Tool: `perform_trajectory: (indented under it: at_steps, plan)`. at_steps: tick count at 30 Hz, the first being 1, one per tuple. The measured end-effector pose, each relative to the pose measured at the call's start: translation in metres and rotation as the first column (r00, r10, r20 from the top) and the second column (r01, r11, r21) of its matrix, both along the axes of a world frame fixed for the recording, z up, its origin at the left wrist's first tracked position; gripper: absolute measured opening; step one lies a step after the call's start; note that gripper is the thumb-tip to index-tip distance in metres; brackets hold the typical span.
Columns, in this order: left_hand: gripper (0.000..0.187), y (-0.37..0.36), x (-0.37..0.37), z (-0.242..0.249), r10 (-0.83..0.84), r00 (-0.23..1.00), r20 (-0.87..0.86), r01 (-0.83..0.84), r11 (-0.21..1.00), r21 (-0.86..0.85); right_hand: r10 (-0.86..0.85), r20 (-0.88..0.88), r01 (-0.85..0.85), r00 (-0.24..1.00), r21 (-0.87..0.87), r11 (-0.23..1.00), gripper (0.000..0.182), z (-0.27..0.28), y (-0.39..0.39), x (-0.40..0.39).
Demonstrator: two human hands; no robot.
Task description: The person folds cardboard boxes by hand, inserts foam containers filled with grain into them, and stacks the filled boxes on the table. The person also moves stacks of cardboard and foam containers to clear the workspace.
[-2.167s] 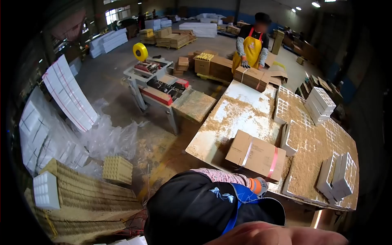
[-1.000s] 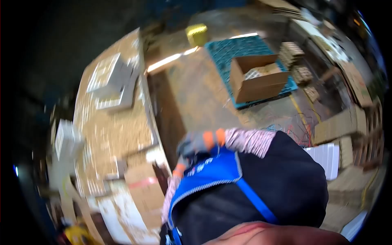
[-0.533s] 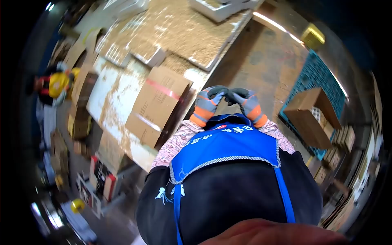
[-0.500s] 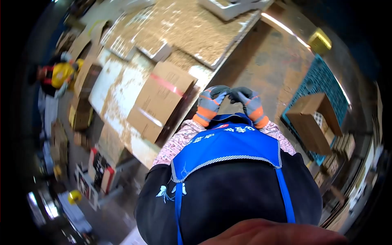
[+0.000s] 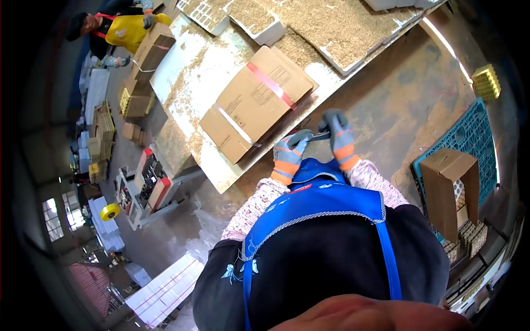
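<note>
My left hand (image 5: 291,153), in a grey and orange glove, is closed in front of the blue apron (image 5: 331,190). My right hand (image 5: 340,138), gloved alike, is closed a little farther out to the right. A thin dark strip (image 5: 319,137) spans the gap between them, with an end at each hand; its kind is too small to make out. Just left of my hands, a flattened stack of cardboard boxes (image 5: 259,99), bound with a pink and a white strap, lies on the table's edge.
White foam trays (image 5: 270,33) covered with brown grains lie on the table (image 5: 218,176). To the right, an open cardboard box (image 5: 450,163) stands on a teal pallet (image 5: 477,138). At upper left a co-worker in a yellow apron (image 5: 124,32) handles a carton (image 5: 152,52).
My hands were close together at my chest; now they are apart, the right one farther out, with the dark strip showing between them. The view has shifted, bringing the co-worker more into sight.
</note>
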State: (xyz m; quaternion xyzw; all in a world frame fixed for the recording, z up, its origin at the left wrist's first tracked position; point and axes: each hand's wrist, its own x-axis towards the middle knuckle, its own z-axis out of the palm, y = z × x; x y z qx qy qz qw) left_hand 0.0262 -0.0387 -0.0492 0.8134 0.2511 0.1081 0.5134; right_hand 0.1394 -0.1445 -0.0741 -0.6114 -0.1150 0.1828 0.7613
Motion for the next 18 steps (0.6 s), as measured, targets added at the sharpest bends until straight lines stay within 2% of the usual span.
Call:
perform_trajectory:
  at_steps: [1,2,3,5,6,7,8,9,10,11,13,14,15,16,18]
  plan:
    - [0.023,0.006,-0.010,-0.009,-0.023,0.997,-0.080,0.023,1.000,-0.006,-0.050,-0.423,0.125,0.905,0.153,0.980,0.015,-0.002,0.005,0.001]
    - [0.030,0.015,-0.015,-0.019,-0.158,0.963,-0.218,0.143,0.986,-0.081,-0.023,-0.533,0.134,0.846,0.171,0.976,0.012,-0.008,0.010,0.006]
    - [0.033,0.029,-0.022,-0.027,-0.345,0.907,-0.241,0.370,0.927,0.064,-0.039,-0.534,0.152,0.844,0.170,0.974,0.012,-0.016,0.015,0.011]
    - [0.041,0.064,-0.010,-0.004,-0.358,0.885,-0.298,0.461,0.765,0.450,-0.018,-0.624,0.032,0.781,0.011,0.999,0.012,-0.041,0.023,0.021]
    - [0.046,0.088,-0.005,-0.005,-0.286,0.921,-0.263,0.388,0.724,0.570,-0.038,-0.626,0.054,0.779,0.007,0.999,0.012,-0.067,0.031,0.026]
    - [0.053,0.113,0.002,-0.008,-0.217,0.952,-0.216,0.306,0.669,0.677,-0.110,-0.190,0.070,0.976,-0.205,0.976,0.011,-0.101,0.042,0.030]
    - [0.058,0.141,0.008,-0.017,-0.223,0.937,-0.270,0.350,0.562,0.750,-0.062,0.286,0.174,0.956,-0.386,0.906,0.010,-0.124,0.051,0.035]
    - [0.063,0.161,0.012,-0.030,-0.220,0.920,-0.323,0.389,0.445,0.806,-0.174,0.081,0.190,0.981,-0.273,0.943,0.008,-0.131,0.067,0.036]
    - [0.063,0.167,0.012,-0.041,-0.235,0.916,-0.325,0.398,0.445,0.802,0.031,0.462,0.284,0.886,-0.596,0.751,0.008,-0.132,0.081,0.022]
    - [0.064,0.171,0.011,-0.050,-0.224,0.919,-0.325,0.392,0.426,0.815,0.368,0.646,0.477,0.669,-0.753,0.453,0.010,-0.132,0.095,0.003]
    - [0.065,0.177,0.011,-0.060,-0.237,0.914,-0.330,0.402,0.401,0.823,0.528,0.603,0.321,0.598,-0.784,0.532,0.015,-0.118,0.115,-0.080]
    - [0.064,0.176,0.010,-0.061,-0.233,0.924,-0.303,0.377,0.425,0.823,0.598,0.381,-0.005,0.705,-0.841,0.541,0.015,-0.113,0.121,-0.124]
    - [0.062,0.175,0.007,-0.061,-0.223,0.933,-0.282,0.355,0.450,0.819,0.673,0.135,-0.337,0.727,-0.784,0.521,0.015,-0.114,0.125,-0.157]
    - [0.063,0.176,0.007,-0.060,-0.230,0.934,-0.273,0.351,0.458,0.817,0.669,0.120,-0.344,0.734,-0.783,0.518,0.015,-0.126,0.126,-0.171]
    - [0.062,0.176,0.006,-0.059,-0.237,0.935,-0.264,0.347,0.463,0.816,0.469,0.492,0.032,0.734,-0.714,0.700,0.015,-0.155,0.118,-0.189]
